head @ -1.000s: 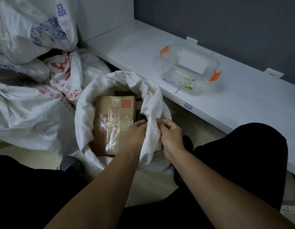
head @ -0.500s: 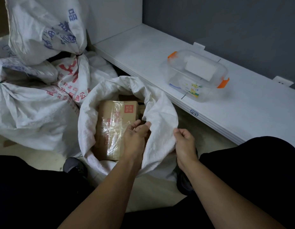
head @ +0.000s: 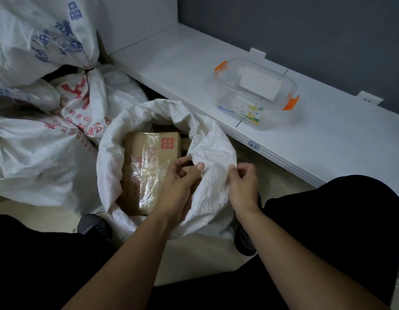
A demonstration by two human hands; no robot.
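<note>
Beside white shelf [head: 183,59], left hand [head: 180,175] and right hand [head: 243,182] pinched white woven sack [head: 216,148] rim, spreading it; next: probably grasp brown taped cardboard box [head: 147,157]

Left hand [head: 183,175] and right hand [head: 243,182] side by side, fingers curled, thumbs against forefingers in a pinch.

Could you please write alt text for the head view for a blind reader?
The left hand and right hand hold the rolled rim of an open white sack containing a taped cardboard box. Tied sacks lie left of it; a clear container sits on the white shelf.
</note>
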